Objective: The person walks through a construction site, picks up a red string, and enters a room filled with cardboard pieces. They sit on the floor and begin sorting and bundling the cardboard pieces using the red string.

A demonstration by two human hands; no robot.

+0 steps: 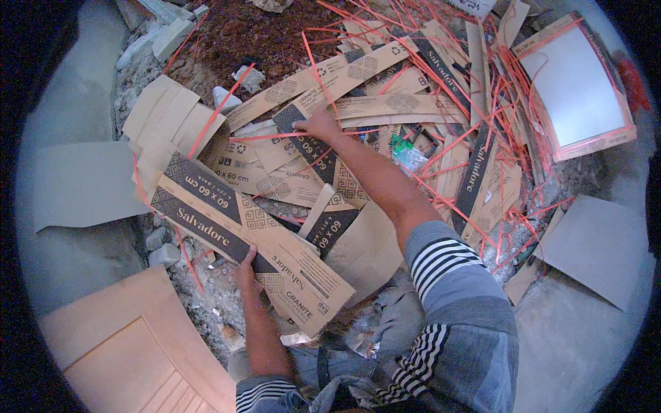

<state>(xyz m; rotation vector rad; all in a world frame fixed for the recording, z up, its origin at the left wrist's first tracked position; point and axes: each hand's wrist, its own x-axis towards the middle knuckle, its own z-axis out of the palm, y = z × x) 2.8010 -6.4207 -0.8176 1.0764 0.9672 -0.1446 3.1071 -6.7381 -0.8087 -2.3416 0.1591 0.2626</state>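
My left hand (246,265) grips the near edge of a long flattened brown cardboard box (241,237) with dark printed bands, lying in front of me. My right hand (318,126) reaches far forward with the arm stretched and presses its fingers on another flattened cardboard piece (310,148) with a dark band, in the middle of the pile. A thin red plastic strap (275,136) runs just under that hand. Whether the right hand grips the piece or only touches it is unclear.
Several flattened cartons and tangled red straps (475,144) cover rubble and dirt. A framed pale tile (575,86) lies far right, grey sheets (82,182) at left and right, a wooden door panel (131,344) lower left, stone chunks (162,251) nearby.
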